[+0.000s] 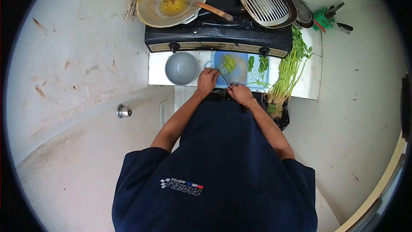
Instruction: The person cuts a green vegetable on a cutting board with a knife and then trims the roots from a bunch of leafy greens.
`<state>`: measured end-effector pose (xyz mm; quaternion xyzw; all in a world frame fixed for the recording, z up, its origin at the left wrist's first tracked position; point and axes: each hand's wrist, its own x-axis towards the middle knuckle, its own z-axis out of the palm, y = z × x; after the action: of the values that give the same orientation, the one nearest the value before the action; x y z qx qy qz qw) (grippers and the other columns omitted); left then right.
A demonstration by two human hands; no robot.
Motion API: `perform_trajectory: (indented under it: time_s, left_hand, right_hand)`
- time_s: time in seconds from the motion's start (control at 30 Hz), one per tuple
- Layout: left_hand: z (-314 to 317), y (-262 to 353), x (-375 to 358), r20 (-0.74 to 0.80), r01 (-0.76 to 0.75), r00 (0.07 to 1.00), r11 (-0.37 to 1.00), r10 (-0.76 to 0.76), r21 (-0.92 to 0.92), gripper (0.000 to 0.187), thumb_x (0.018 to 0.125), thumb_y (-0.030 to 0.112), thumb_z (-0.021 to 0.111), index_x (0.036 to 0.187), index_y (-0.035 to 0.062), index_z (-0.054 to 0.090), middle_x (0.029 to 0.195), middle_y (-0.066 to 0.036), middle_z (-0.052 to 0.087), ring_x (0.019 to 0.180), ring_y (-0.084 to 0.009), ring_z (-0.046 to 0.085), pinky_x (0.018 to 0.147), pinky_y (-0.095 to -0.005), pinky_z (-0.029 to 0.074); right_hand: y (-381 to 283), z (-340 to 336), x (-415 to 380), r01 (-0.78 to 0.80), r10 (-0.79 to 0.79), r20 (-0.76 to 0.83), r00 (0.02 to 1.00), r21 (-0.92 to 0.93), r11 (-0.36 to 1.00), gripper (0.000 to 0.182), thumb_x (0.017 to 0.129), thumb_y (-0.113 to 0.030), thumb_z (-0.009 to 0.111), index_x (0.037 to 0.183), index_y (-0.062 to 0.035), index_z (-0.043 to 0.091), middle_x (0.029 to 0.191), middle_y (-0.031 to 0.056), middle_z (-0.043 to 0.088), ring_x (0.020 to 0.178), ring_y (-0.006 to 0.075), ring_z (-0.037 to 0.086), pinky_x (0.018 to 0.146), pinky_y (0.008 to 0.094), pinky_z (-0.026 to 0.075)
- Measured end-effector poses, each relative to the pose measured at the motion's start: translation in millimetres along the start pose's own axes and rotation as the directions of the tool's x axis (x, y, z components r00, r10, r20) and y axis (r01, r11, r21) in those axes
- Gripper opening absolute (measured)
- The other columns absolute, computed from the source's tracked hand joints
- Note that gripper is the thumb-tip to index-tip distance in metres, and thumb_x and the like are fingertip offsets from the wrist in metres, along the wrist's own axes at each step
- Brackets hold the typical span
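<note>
My right hand point(241, 94) is closed around the handle of a knife point(224, 77), whose blade lies slanted over a blue cutting board point(241, 75). At the board's left edge is my left hand point(207, 80), fingers bent and together near the blade's tip; whatever they hold is too small to make out. Finely chopped greens point(229, 63) form a small pile just beyond the knife. To the right, cut leaves point(263, 63) and thin stalks lie in a light blue tray point(267, 80) that extends beside the board. A grey bowl point(181, 68) stands left of my left hand.
Behind the board stands a black gas stove point(219, 38) bearing a wok point(146, 6) with a wooden-handled ladle point(214, 11) and a grill pan point(266, 6). Long leafy stalks with roots point(288, 75) overhang the counter at right. A green basket point(321, 20) holds utensils by the wall.
</note>
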<state>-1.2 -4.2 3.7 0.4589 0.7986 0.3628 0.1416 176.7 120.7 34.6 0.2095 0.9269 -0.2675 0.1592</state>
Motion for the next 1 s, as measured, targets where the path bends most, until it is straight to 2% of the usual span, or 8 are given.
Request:
perform_trajectory:
  time_s: [0.07,0.37,0.57,0.87,1.0]
  left_hand:
    - [0,0,0,-0.006,-0.011,1.0,1.0,0.01,-0.004,0.008,0.091,0.01,0.069,0.093,0.0035,0.072,0.094,-0.014,0.07,0.092,-0.0349,0.063,0.086,-0.0449,0.052]
    - [-4,6,-2,-0.018,-0.02,1.0,1.0,0.02,0.003,0.009,0.092,0.011,0.067,0.095,0.0047,0.072,0.093,-0.013,0.07,0.093,-0.0347,0.064,0.086,-0.0443,0.052]
    - [-3,2,-2,-0.012,-0.002,1.0,1.0,0.002,-0.012,0.008,0.091,0.01,0.068,0.095,0.0044,0.072,0.092,-0.013,0.07,0.092,-0.0346,0.064,0.085,-0.044,0.052]
    - [-5,4,-3,-0.023,-0.02,1.0,0.999,0.019,-0.025,0.009,0.092,0.01,0.067,0.097,0.0037,0.072,0.095,-0.012,0.069,0.092,-0.0346,0.063,0.088,-0.0438,0.051]
    - [-6,3,-5,-0.018,-0.025,1.0,1.0,0.024,-0.018,0.01,0.092,0.01,0.067,0.098,0.0039,0.073,0.096,-0.012,0.069,0.094,-0.0349,0.063,0.089,-0.044,0.051]
  right_hand:
    - [2,6,6,0.026,-0.026,-0.062,0.998,0.007,1.0,0.04,0.103,-0.037,0.053,0.096,-0.0002,0.068,0.082,0.0248,0.072,0.08,0.0431,0.072,0.074,0.0524,0.057]
    - [-15,7,25,-0.013,0.011,-0.103,0.995,-0.014,1.0,0.04,0.103,-0.036,0.053,0.092,0.0,0.069,0.088,0.0233,0.073,0.082,0.041,0.072,0.076,0.0499,0.057]
    - [-9,2,6,-0.036,0.035,-0.088,0.995,-0.003,0.999,0.041,0.103,-0.036,0.052,0.096,0.0002,0.069,0.089,0.0236,0.073,0.084,0.0425,0.072,0.079,0.0501,0.058]
    - [-6,-12,12,-0.15,0.153,-0.07,0.986,0.051,0.987,0.042,0.104,-0.038,0.05,0.1,0.0011,0.068,0.089,0.0256,0.072,0.085,0.0454,0.071,0.078,0.0531,0.057]
    - [-11,-8,9,-0.128,0.132,-0.075,0.988,0.06,0.99,0.043,0.104,-0.039,0.051,0.101,0.0005,0.067,0.088,0.0259,0.072,0.085,0.0459,0.071,0.078,0.054,0.057]
